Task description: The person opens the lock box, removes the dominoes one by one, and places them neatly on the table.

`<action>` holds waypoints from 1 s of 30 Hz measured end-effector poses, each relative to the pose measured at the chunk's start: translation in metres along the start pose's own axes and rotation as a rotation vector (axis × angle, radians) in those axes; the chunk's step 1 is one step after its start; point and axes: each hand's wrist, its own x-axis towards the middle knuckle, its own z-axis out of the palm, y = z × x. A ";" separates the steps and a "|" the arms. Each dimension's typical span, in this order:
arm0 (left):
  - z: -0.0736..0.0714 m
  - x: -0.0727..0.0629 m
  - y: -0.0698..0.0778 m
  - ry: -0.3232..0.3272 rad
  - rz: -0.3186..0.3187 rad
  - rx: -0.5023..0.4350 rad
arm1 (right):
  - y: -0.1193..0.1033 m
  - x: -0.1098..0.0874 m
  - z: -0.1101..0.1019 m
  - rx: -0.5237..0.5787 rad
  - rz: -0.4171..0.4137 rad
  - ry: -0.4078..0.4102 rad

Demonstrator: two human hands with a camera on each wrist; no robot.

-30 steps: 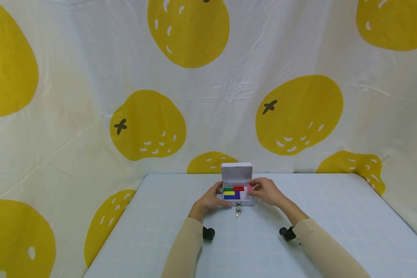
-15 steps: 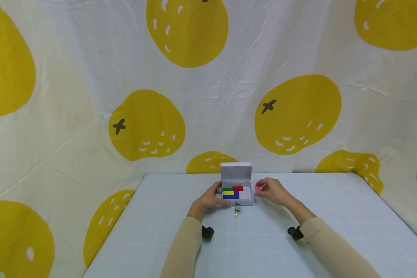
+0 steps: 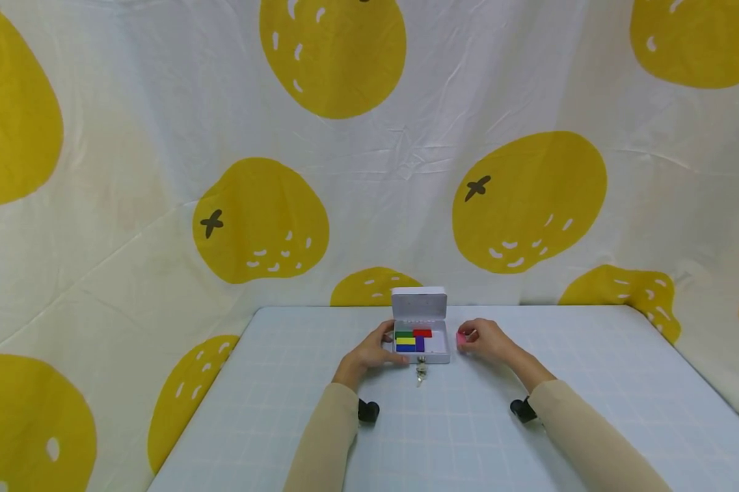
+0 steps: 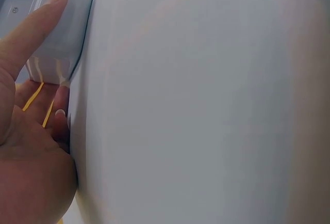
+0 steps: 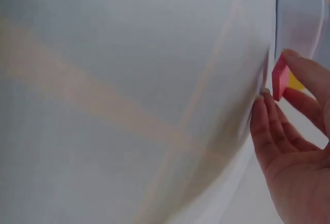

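Note:
A small white cash box [image 3: 439, 358] stands at the table's far side, its hinged lid [image 3: 420, 305] raised. Inside lie a green block [image 3: 403, 334], a red block [image 3: 422, 333], a yellow block [image 3: 405, 341], a blue block [image 3: 405, 348] and an upright purple block [image 3: 420, 344], all toward the left. My left hand [image 3: 368, 353] holds the box's left front corner, thumb along the front and fingers at the side. Just right of the box, my right hand [image 3: 486, 341] pinches a pink block [image 5: 279, 78] between thumb and finger, close to the tabletop.
Keys [image 3: 421, 373] hang from the lock on the box's front. A pale checked cloth covers the table [image 3: 431, 437]. Behind it hangs a white curtain [image 3: 406, 205] with big yellow fruit prints.
My right hand has moved out of the box to the right with the pink block, then down toward the table. My left hand has stayed at the box.

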 end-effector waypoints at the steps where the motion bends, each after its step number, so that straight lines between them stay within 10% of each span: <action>1: 0.000 0.000 0.000 0.000 0.001 0.002 | 0.000 0.000 0.000 0.008 0.011 -0.004; 30: 0.001 0.003 -0.002 0.009 -0.011 0.020 | -0.001 0.001 0.005 -0.044 0.091 -0.050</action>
